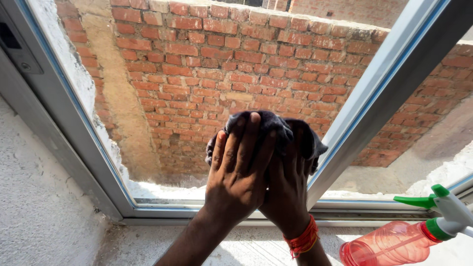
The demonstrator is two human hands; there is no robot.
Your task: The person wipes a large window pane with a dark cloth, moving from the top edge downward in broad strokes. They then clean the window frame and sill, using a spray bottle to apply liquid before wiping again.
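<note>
The cloth [276, 129] under the hands is dark grey, near black. A band of red-orange threads [304, 240] circles the right wrist. The spray bottle [394, 244] has a see-through pinkish-red body, a white head, and a green trigger and collar. The window frame [362, 128] is pale grey with a thin blue edging. The wall outside [231, 64] shows red-brown bricks in courses with light mortar. The sill [44, 212] is rough off-white

The cloth [276, 129] is dark, soft, matt fabric, bunched against smooth clear glass [207, 74]. The frame [374, 98] looks like painted metal — grey, satin-smooth. The wall [39, 197] beside it is rough white plaster. The bottle [389, 244] is glossy see-through pink plastic — its nozzle [443, 204] opaque green and white.
</note>
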